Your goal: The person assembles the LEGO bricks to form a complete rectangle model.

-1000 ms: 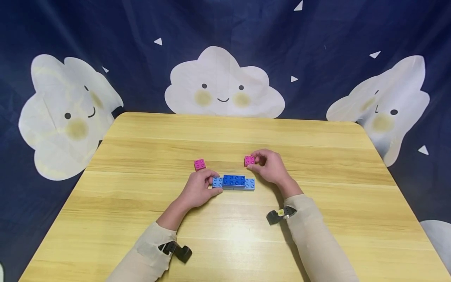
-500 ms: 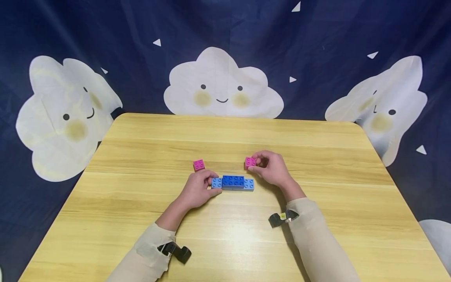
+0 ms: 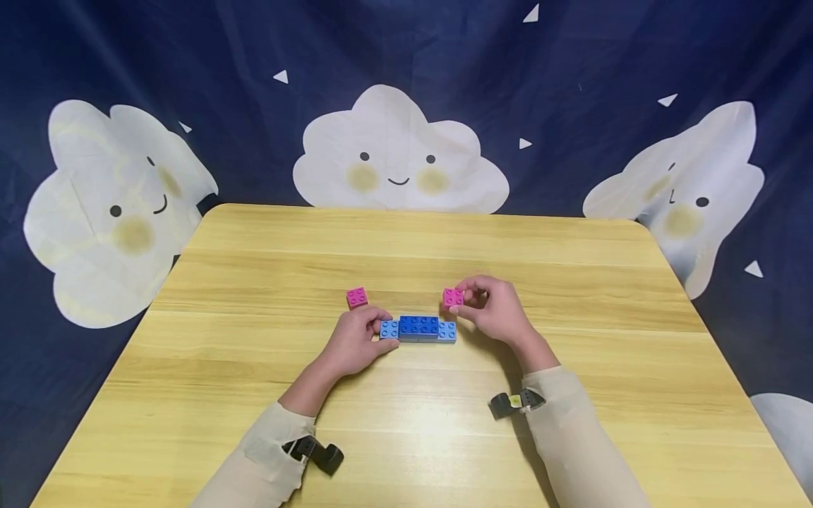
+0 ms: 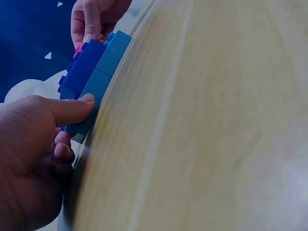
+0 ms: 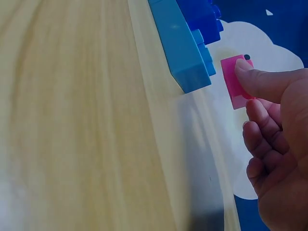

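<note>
Two light blue bricks (image 3: pixel 447 331) lie end to end on the table, bridged by a dark blue brick (image 3: pixel 419 325) pressed on top across their middle. My left hand (image 3: pixel 353 341) pinches the left end of this assembly between thumb and fingers; the left wrist view shows the thumb (image 4: pixel 72 109) along its near side. In my right hand (image 3: pixel 498 308) a pink brick (image 3: pixel 453 298) with studs up is pinched by thumb and fingers, held above the table just behind the assembly's right end. A second pink brick (image 3: pixel 357 297) rests on the table behind my left hand.
The wooden table (image 3: pixel 254 282) has rounded far corners. A dark blue curtain (image 3: pixel 254 42) printed with white clouds hangs behind it. Small black cameras are strapped at the left wrist (image 3: pixel 317 454) and right wrist (image 3: pixel 511 404).
My right hand has drawn slightly toward me and to the right, lifting the pink brick off the table. My left hand keeps its pinch on the blue assembly.
</note>
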The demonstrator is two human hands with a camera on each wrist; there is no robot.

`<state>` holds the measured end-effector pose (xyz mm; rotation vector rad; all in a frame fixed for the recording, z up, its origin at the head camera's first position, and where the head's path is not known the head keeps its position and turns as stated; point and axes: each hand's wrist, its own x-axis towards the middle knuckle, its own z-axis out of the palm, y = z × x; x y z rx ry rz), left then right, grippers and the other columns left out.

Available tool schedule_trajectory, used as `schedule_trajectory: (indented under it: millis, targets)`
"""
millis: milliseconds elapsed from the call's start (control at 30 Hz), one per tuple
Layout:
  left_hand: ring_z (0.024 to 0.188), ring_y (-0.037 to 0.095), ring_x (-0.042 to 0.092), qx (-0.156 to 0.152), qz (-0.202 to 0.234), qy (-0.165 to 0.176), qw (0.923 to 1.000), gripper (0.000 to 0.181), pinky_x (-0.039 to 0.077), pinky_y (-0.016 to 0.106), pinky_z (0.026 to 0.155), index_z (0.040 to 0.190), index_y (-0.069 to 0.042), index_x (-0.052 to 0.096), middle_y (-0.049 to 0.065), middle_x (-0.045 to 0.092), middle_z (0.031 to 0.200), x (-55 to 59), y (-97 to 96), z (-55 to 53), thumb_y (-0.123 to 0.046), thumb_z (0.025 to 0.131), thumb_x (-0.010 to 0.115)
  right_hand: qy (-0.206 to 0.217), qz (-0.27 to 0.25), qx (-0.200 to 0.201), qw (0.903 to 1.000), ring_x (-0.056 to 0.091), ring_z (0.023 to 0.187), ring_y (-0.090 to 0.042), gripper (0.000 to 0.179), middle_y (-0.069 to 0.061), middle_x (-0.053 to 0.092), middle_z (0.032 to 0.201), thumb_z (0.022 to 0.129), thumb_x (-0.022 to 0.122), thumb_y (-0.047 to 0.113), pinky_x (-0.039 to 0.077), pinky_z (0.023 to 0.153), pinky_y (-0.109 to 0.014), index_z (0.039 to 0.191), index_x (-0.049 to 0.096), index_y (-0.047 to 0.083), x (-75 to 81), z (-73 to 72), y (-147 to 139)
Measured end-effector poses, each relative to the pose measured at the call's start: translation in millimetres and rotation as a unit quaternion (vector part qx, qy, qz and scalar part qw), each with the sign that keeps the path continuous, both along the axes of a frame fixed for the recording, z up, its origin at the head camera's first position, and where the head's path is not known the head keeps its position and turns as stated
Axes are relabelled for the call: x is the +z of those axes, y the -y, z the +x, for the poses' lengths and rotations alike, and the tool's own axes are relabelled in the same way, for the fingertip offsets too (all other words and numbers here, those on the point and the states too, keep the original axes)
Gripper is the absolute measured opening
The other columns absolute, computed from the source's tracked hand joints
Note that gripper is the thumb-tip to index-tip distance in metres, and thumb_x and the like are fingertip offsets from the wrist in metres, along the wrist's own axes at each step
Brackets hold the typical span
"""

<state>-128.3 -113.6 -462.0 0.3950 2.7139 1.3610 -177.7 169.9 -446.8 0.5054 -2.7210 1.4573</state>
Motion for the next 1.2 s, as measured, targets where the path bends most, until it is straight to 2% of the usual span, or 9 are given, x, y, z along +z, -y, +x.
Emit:
schedule_trajectory:
  millis: [667, 1200]
  targets:
    - [0.064, 0.014, 0.044, -0.001, -0.003, 0.006, 1.0, 0.035, 0.037, 0.028, 0.06, 0.108, -0.004, 0.069, 0.002, 0.052, 0.078, -4.8, 0.5, -2.3, -0.017, 0.08, 0.087, -0.002, -0.008, 0.032, 0.9994, 0.057, 0.074, -0.021, 0.025, -0.001, 0.062, 0.081, 0.076, 0.088, 0.01, 0.048, 0.068, -0.033, 0.096, 0.072, 0.009, 0.5, 22.1, -6.1]
    - [0.065, 0.015, 0.044, 0.001, -0.01, 0.006, 0.9999, 0.035, 0.037, 0.029, 0.061, 0.108, -0.004, 0.069, 0.002, 0.051, 0.078, -4.1, 0.4, -2.5, -0.017, 0.08, 0.087, 0.001, -0.005, 0.058, 0.9983, 0.057, 0.072, -0.019, 0.027, -0.002, 0.062, 0.079, 0.074, 0.089, 0.007, 0.048, 0.066, -0.031, 0.096, 0.072, 0.01, -5.8, 30.3, -4.1]
